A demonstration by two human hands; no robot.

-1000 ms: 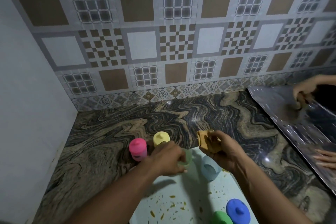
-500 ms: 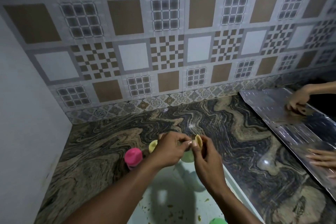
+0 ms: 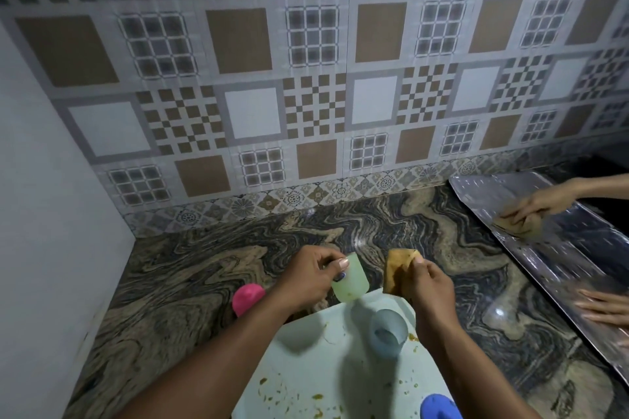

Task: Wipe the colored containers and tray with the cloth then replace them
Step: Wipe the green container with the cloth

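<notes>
My left hand (image 3: 306,279) holds a pale green translucent container (image 3: 350,281) tilted above the far edge of the pale tray (image 3: 320,350). My right hand (image 3: 425,286) grips a folded tan cloth (image 3: 398,269) just right of the container, a small gap between them. A light blue container (image 3: 388,335) stands on the stained tray. A dark blue lid (image 3: 439,406) shows at the tray's near edge. A pink-lidded container (image 3: 247,298) stands on the counter left of my left arm.
The marbled stone counter (image 3: 190,282) meets a tiled wall behind and a plain wall at left. On the right, another person's hands (image 3: 531,211) wipe a shiny metal sheet (image 3: 558,258) with a cloth.
My hands have drawn apart: the green container and the cloth were pressed together and are now separate. The view has tilted, and the yellow container is hidden.
</notes>
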